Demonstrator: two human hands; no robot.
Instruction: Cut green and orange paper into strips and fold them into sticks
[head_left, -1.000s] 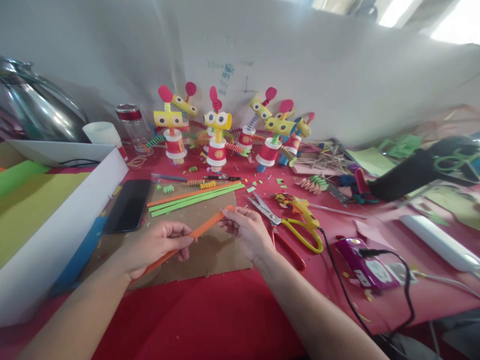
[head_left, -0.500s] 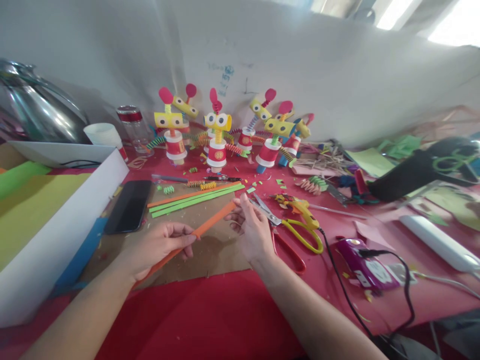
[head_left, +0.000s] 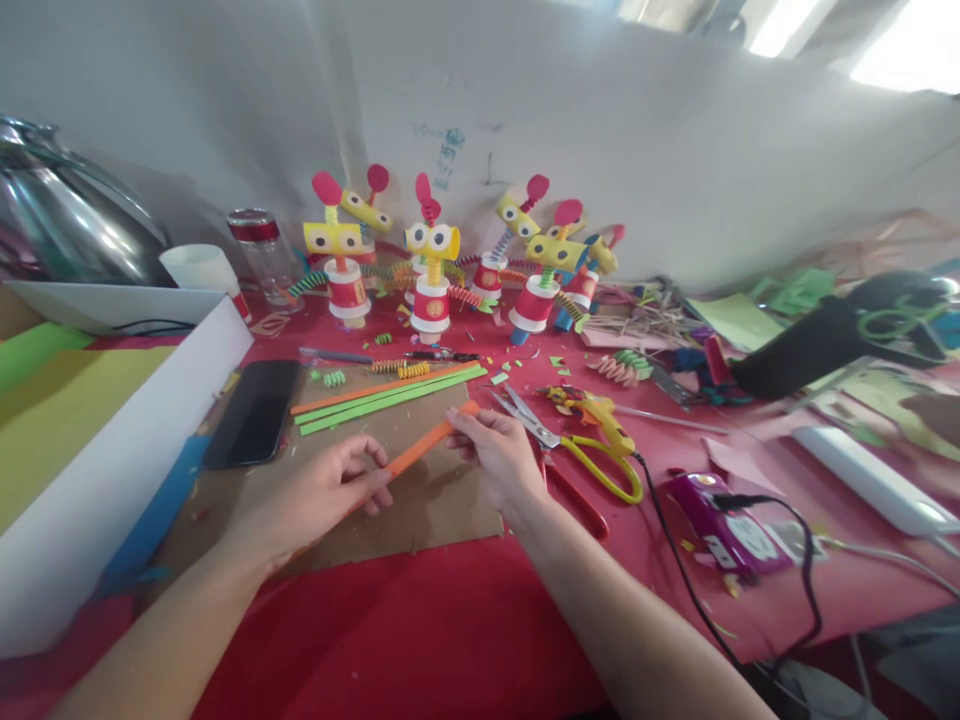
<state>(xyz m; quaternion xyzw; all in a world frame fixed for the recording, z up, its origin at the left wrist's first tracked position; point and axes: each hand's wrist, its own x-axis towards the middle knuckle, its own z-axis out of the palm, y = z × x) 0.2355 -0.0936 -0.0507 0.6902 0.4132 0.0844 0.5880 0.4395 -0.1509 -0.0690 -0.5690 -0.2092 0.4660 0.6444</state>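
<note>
An orange paper strip [head_left: 421, 449] slants between my two hands above a brown board [head_left: 442, 510]. My left hand [head_left: 337, 490] pinches it near its middle, and part of the strip is hidden under that hand. The strip's upper right end is between the thumb and fingers of my right hand [head_left: 491, 450]. Green strips [head_left: 390, 400] and another orange strip [head_left: 322, 403] lie just behind. Open scissors with yellow handles [head_left: 604, 468] rest to the right of my right hand.
Several cup figures [head_left: 431, 300] stand along the wall. On the left are a phone [head_left: 253, 413], a white box [head_left: 142, 460], a paper cup and a metal jug [head_left: 67, 215]. A yellow glue gun [head_left: 609, 425], its black cable and a purple box [head_left: 727, 525] lie right.
My right hand's fingers have closed over the end of the orange strip, where they were more spread before. My left hand stays on the strip. The view has shifted slightly.
</note>
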